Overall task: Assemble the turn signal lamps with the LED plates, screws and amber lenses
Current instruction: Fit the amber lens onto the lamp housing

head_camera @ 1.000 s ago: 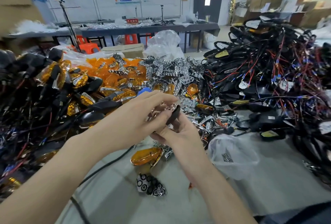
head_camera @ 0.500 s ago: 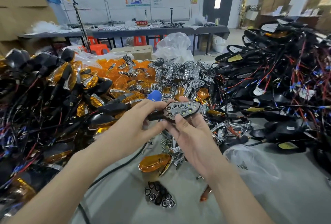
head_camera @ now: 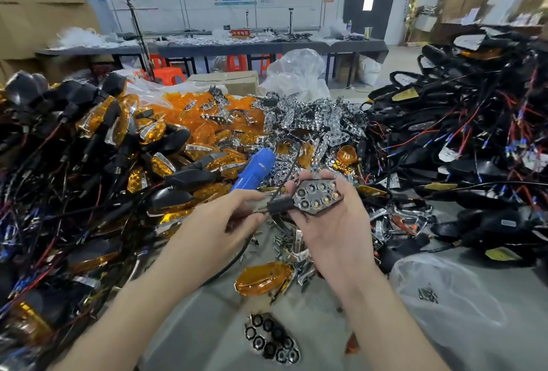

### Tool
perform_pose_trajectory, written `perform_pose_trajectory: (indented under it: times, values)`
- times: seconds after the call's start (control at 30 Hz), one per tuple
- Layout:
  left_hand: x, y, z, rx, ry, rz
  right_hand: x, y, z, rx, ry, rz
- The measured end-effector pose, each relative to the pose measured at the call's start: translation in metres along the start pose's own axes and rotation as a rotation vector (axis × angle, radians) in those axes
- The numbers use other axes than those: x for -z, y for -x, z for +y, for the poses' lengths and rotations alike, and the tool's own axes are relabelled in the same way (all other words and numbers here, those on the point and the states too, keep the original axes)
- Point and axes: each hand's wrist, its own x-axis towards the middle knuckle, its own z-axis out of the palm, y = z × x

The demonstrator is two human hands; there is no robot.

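A black turn signal lamp (head_camera: 317, 197) with its chrome LED plate facing up lies across the fingers of my right hand (head_camera: 332, 228). My left hand (head_camera: 219, 222) pinches the lamp's stem end at the left. A blue electric screwdriver (head_camera: 255, 169) lies on the pile just behind my left hand. On the table below my hands sit a loose amber lens (head_camera: 264, 278) and a chrome LED plate (head_camera: 271, 338). Piles of amber lenses (head_camera: 207, 121) and chrome plates (head_camera: 314, 121) lie behind.
Finished amber lamps (head_camera: 98, 145) are heaped at the left, black wired housings (head_camera: 459, 139) at the right. A clear plastic bag with screws (head_camera: 430, 296) lies at the lower right. Loose screws and chrome trims (head_camera: 293, 249) litter the grey table. A person stands far back right.
The lamp has turned from edge-on to LED plate up and now rests flatter in my right hand. My left hand has slid down to the stem, which uncovers the blue screwdriver.
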Motion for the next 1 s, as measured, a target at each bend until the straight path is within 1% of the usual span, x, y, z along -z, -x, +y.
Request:
perform_pose_trajectory:
  times: [0.1,0.27,0.47,0.63,0.73,1.0]
  values:
    - [-0.006,0.006,-0.003,0.017,0.022,0.048,-0.002,-0.006,0.000,0.022,-0.047,-0.014]
    - [-0.016,0.009,-0.002,0.042,0.037,0.094,-0.007,-0.009,0.001,0.068,-0.125,0.044]
    - [-0.023,0.015,-0.002,0.115,0.215,0.107,-0.009,-0.007,0.006,0.112,-0.135,0.085]
    - [-0.026,0.013,0.001,0.196,0.280,0.142,-0.011,-0.007,0.006,0.133,-0.141,0.098]
    - [-0.026,0.010,0.004,0.199,0.258,0.155,-0.012,-0.007,0.003,0.138,-0.154,0.095]
    - [-0.025,0.011,0.013,0.094,0.072,0.140,-0.010,-0.008,-0.005,0.105,-0.125,0.120]
